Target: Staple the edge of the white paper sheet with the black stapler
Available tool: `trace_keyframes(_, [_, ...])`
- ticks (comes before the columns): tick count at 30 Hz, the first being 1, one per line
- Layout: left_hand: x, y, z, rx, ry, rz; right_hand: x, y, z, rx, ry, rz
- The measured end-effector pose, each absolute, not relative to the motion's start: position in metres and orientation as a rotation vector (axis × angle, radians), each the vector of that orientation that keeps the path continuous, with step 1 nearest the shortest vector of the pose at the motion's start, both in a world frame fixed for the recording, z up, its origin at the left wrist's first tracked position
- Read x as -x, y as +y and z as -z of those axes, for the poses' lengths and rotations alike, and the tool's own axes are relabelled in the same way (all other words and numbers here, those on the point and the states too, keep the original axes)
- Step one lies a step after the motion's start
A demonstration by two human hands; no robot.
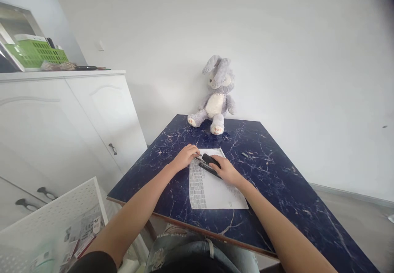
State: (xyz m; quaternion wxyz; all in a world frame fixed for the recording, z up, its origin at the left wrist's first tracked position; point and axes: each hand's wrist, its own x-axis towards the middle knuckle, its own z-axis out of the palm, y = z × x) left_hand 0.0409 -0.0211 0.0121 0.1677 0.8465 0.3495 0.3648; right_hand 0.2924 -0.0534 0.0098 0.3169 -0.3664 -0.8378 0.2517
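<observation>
A black stapler is held above printed sheets of paper, its top arm lifted away from its base. My right hand is wrapped round the stapler from the right. At the stapler's far left end, my left hand is closed, fingertips pinched together by the metal part and the paper's upper left corner. What lies between those fingertips is too small to make out. A small grey strip, perhaps staples, lies on the table to the right of the paper.
The dark blue marbled table reaches back to the wall. A grey plush rabbit sits at its far edge. To the left stand a white cabinet bearing a green basket, and a white perforated bin with packets inside.
</observation>
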Motion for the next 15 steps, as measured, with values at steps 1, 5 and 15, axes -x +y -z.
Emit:
trace_keyframes(1, [-0.042,-0.021,-0.011,-2.368,1.014,-1.083,-0.292,-0.053,-0.01,0.977,-2.203,-0.672])
trace_keyframes(5, [-0.043,-0.015,0.0,-2.166,1.109,-1.225,-0.292,-0.053,-0.008,1.007,-2.192,-0.687])
trace_keyframes(15, [-0.006,-0.023,-0.013,-2.377,1.0,-0.839,-0.292,-0.049,-0.002,1.072,-2.169,-0.645])
